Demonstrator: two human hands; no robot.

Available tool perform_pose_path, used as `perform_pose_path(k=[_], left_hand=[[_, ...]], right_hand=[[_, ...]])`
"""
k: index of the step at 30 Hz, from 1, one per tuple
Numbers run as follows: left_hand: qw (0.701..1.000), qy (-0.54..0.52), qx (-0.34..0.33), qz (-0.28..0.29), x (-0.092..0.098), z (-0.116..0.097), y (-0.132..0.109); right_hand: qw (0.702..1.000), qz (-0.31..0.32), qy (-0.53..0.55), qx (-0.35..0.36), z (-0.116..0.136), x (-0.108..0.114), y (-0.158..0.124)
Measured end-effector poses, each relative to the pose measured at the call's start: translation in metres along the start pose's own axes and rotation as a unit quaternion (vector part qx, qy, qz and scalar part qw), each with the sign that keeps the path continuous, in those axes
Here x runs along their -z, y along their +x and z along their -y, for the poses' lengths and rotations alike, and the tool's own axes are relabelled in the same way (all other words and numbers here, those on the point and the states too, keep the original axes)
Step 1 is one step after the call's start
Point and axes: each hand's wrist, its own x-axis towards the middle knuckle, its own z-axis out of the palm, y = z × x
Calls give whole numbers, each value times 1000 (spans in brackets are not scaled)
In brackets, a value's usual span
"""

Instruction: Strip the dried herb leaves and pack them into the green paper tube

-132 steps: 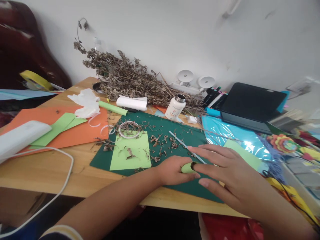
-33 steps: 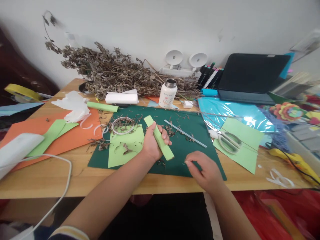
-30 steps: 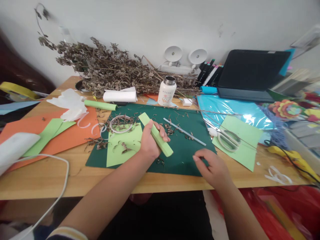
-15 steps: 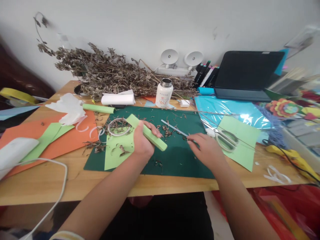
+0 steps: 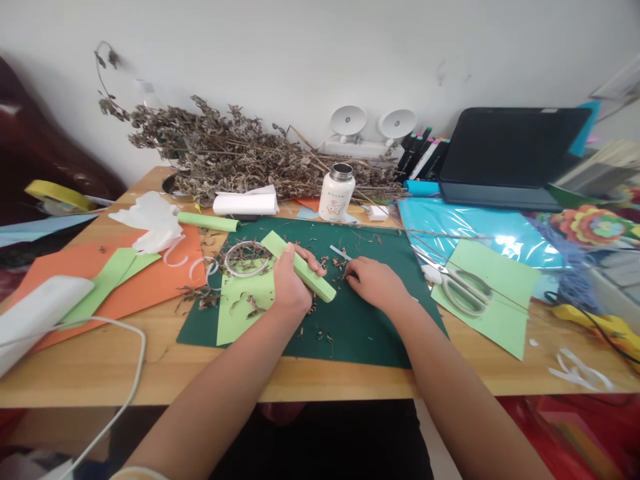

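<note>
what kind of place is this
Probably a craft worktable: there's a green mat strewn with dried leaf scraps, scissors lying partly over a light-green sheet, and a bundle of dried plants by the wall.

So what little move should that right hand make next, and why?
Probably a gentle pinch by the right hand at the dried leaf bits: they lie right by its fingertips on the green mat, and the left hand holds the green paper roll. Whether the right grips anything is hidden.
</note>
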Motion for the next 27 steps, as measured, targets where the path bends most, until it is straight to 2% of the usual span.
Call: perform_pose_path(k=[4, 6, 8, 10, 12, 14, 16, 18, 20, 21, 23, 25, 27], left_hand=[[997, 68, 34, 11, 0, 2, 0], [990, 127, 44, 50, 0, 3, -3], [969, 222, 33, 107, 1, 2, -7], [922, 342, -16, 179, 2, 0, -11], [856, 437, -89, 263, 2, -5, -14], [795, 490, -152, 324, 2, -8, -16], [757, 519, -189, 348, 2, -10, -16], [734, 539, -207, 357, 3, -10, -17], [737, 540, -204, 352, 2, -8, -19], [753, 532, -196, 333, 2, -7, -19], [807, 503, -157, 268, 1, -5, -20], [862, 457, -85, 200, 0, -4, -20], [903, 398, -12, 164, -2, -4, -19]], right_hand=[[999, -13, 35, 10, 2, 12, -11], [996, -27, 83, 17, 5, 22, -20], [989, -43, 137, 26, 9, 33, -29], [984, -55, 165, 32, 14, 43, -37], [983, -58, 172, 27, 18, 51, -43], [984, -55, 170, 17, 21, 56, -48], [985, -56, 165, 9, 23, 58, -51], [985, -61, 161, 9, 23, 59, -54], [985, -67, 161, 9, 23, 59, -56], [984, -70, 162, 8, 22, 58, -56], [984, -74, 165, 5, 20, 57, -57], [982, -73, 176, 3, 17, 56, -58], [978, -73, 195, -1, 14, 55, -60]])
